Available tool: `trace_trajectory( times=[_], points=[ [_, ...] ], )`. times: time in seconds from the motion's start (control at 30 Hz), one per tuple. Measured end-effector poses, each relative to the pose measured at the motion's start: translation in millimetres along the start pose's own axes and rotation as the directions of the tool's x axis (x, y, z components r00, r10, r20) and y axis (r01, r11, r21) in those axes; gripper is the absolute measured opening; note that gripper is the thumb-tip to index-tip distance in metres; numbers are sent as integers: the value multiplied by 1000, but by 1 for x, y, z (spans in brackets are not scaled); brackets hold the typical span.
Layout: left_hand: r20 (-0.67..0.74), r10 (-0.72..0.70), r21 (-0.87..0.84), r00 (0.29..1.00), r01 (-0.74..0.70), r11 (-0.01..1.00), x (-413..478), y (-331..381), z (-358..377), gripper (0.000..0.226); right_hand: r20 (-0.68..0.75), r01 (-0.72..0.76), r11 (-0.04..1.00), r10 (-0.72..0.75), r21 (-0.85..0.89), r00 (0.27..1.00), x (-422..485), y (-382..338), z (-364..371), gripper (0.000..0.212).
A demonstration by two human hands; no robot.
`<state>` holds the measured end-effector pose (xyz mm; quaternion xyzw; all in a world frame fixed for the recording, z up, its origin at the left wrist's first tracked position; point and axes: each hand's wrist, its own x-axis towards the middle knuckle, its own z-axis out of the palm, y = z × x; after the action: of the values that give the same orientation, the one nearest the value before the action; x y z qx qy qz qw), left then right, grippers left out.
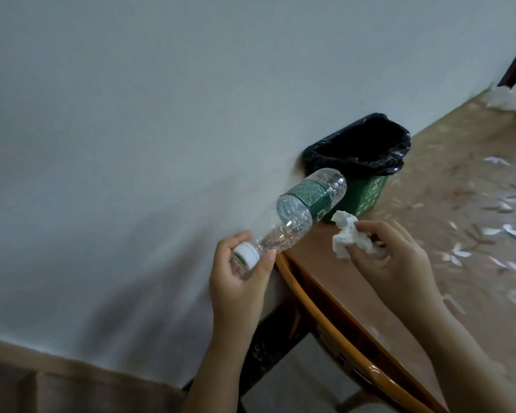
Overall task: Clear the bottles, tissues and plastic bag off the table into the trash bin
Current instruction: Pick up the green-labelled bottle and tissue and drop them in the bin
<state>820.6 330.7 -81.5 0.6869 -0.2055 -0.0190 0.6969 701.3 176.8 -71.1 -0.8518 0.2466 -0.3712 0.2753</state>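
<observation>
My left hand [239,281] grips a clear plastic bottle [304,210] by its white cap end. The bottle has a green label and tilts up to the right, its base close to the trash bin. My right hand [399,257] holds a crumpled white tissue [347,235] over the table's near corner. The small green trash bin [367,192], lined with a black bag [355,162], stands on the table against the wall, just beyond both hands.
The table [465,180] has a patterned cloth and an orange wooden edge [325,317]. Another white tissue or bag [505,96] lies at the far end near a dark door frame. A white wall fills the left; floor shows below.
</observation>
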Motion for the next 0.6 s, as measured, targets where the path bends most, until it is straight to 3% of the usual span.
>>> trace_trajectory(
  times=[0.2,0.43,0.6],
  points=[
    [108,58,-16,992,-56,998,57,1,56,35,-124,-83,994,73,-76,990,39,33,-9,29],
    [193,177,100,965,-198,975,122,-1,137,32,-211,-129,987,107,-93,972,92,84,-8,28],
    [284,281,248,917,-353,902,154,-20,187,34,-220,-200,978,183,-56,958,114,119,-5,29]
  ],
)
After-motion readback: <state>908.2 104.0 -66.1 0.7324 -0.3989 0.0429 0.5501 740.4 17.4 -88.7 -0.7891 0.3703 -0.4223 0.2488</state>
